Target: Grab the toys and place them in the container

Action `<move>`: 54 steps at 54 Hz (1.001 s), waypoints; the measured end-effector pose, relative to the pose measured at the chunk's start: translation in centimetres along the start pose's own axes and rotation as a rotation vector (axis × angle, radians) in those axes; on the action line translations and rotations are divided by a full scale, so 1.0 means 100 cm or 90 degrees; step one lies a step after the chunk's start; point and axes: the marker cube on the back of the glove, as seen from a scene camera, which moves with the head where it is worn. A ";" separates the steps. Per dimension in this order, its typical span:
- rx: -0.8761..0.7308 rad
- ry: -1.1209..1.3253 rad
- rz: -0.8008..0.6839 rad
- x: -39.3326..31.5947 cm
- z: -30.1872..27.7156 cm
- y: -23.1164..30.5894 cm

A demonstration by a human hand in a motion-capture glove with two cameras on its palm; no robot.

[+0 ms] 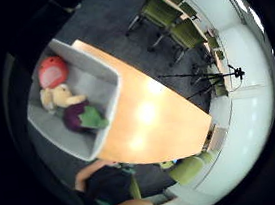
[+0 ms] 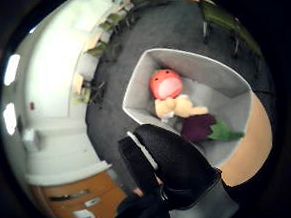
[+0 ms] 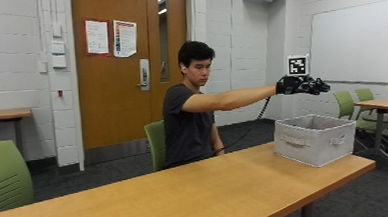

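My gloved right hand (image 3: 301, 85) is held out at arm's length, well above the grey fabric container (image 3: 314, 140) at the right end of the wooden table (image 3: 185, 194). Its fingers (image 2: 172, 170) hang relaxed and hold nothing. Inside the container (image 2: 203, 67) lie three toys close together: a red round toy (image 2: 165, 83), a yellow plush (image 2: 178, 106) and a purple eggplant with a green leaf (image 2: 204, 127). The little finger side view shows the same three in the container (image 1: 112, 110): red toy (image 1: 52, 71), yellow plush (image 1: 61, 96), eggplant (image 1: 81, 117). No toy shows on the tabletop.
The person sits behind the table on a green chair (image 3: 157, 140). Another green chair (image 3: 4, 181) stands at the near left. A second table (image 3: 387, 103) with green chairs stands at the right, and a tripod (image 1: 210, 78) stands on the carpet beyond the table end.
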 end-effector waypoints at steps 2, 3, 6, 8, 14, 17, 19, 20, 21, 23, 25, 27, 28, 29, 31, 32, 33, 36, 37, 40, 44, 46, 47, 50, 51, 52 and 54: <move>0.004 0.031 0.005 0.016 -0.003 0.009; 0.007 0.044 0.005 0.023 -0.004 0.014; 0.018 0.076 0.047 0.040 -0.007 0.026; 0.025 0.095 0.066 0.051 -0.008 0.035; 0.045 0.094 0.031 0.101 -0.015 0.077; 0.058 0.130 0.110 0.133 -0.016 0.097; 0.061 0.138 0.147 0.150 -0.016 0.109; 0.060 0.137 0.156 0.158 -0.017 0.115; 0.059 0.133 0.164 0.166 -0.017 0.122; 0.058 0.125 0.178 0.182 -0.018 0.135; 0.060 0.123 0.191 0.199 -0.019 0.147; 0.065 0.127 0.205 0.215 -0.019 0.159; 0.068 0.128 0.211 0.222 -0.019 0.165; 0.070 0.129 0.216 0.229 -0.018 0.171; 0.072 0.127 0.228 0.241 -0.016 0.183; 0.072 0.126 0.234 0.247 -0.014 0.189; 0.071 0.126 0.240 0.254 -0.013 0.195; 0.067 0.127 0.258 0.273 -0.006 0.212; 0.065 0.129 0.265 0.279 -0.003 0.217; 0.054 0.135 0.279 0.292 0.005 0.231; 0.043 0.133 0.290 0.303 0.014 0.245; 0.038 0.127 0.292 0.309 0.019 0.251; 0.037 0.124 0.293 0.311 0.022 0.253; 0.031 0.114 0.296 0.317 0.027 0.259; 0.030 0.112 0.297 0.318 0.029 0.261; 0.028 0.110 0.297 0.320 0.030 0.262; 0.027 0.106 0.297 0.321 0.031 0.263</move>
